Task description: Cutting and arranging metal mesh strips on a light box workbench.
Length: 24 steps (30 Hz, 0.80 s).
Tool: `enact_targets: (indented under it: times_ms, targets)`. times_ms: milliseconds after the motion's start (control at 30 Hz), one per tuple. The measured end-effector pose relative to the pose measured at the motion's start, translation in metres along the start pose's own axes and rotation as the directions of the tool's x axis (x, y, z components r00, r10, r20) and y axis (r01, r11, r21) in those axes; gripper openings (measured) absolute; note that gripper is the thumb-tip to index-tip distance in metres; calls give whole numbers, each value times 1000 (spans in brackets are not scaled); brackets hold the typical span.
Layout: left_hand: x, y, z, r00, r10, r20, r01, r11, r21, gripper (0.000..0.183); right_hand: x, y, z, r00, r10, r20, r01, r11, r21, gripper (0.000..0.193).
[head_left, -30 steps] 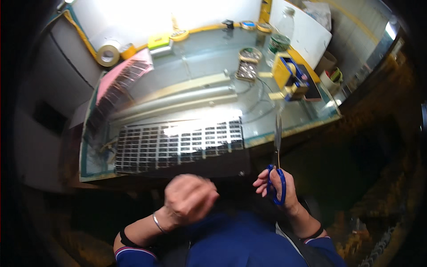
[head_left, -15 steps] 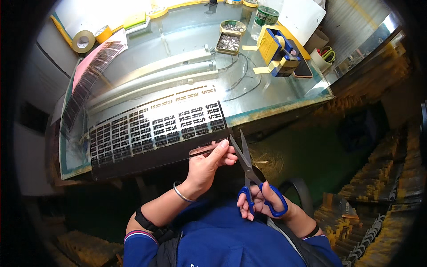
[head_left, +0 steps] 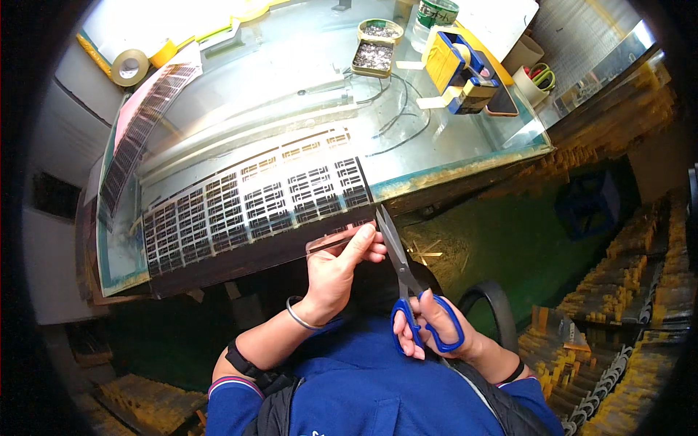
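Table (head_left: pixel 454 149), glass-topped; clock places below are taken from its middle, with twelve at the far side.

Film sheet (head_left: pixel 251 207), rows of black patterns, dark border; lies along the near edge at seven o'clock.

Film strip (head_left: pixel 149 120), long, dark-patterned, partly over pink paper; at nine o'clock.

Tape dispenser (head_left: pixel 445 67), yellow and blue, two tape ends sticking out; at two o'clock.

Scissors (head_left: pixel 404 270), blue-handled; at five o'clock, off the near edge. Blades together or nearly so, points up toward the table, just beside the left fingertips.

Left hand (head_left: pixel 336 270), bare, bangle at the wrist; at six o'clock, near the sheet's border. Thumb and fingers pinch a small film piece.

Right hand (head_left: pixel 441 320), bare; at five o'clock, lower than the left. Grasping the scissors, thumb through one loop, fingers about the other.

Tape roll (head_left: pixel 131 67), tan; at ten o'clock.

Tins (head_left: pixel 374 58), two, holding small shiny bits; at one o'clock.

Small film piece (head_left: pixel 331 240), narrow, see-through, partly hidden by the left thumb; at six o'clock.
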<state>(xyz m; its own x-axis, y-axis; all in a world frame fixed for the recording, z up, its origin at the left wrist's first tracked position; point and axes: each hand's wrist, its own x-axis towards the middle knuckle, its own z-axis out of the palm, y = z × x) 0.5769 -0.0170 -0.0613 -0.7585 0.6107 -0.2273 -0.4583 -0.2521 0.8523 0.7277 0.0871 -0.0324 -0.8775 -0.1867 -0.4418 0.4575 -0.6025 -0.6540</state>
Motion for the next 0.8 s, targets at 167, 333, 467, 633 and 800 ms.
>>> enact_targets:
  times_ms: [167, 333, 467, 633, 800]
  targets:
    - [-3, 0, 3, 998, -23, -51, 26, 998, 63, 17, 5, 6, 8, 987, -77, -143, 52, 983, -176, 47]
    - [-7, 0, 4, 998, -19, -64, 25, 995, 100, 16, 7, 6, 13, 962, -97, -257, 12, 950, -312, 37]
    - [-10, 3, 4, 996, -41, -75, 48, 994, 94, 15, 7, 4, 16, 940, -100, -327, -36, 921, -387, 35]
    - [-16, 5, 3, 997, -48, -67, 55, 993, 106, 15, 9, 7, 13, 930, -161, -330, 6, 904, -427, 33]
    - [-19, 5, 2, 996, -54, -67, 62, 990, 125, 14, 9, 2, 14, 922, -208, -327, 29, 878, -477, 33]
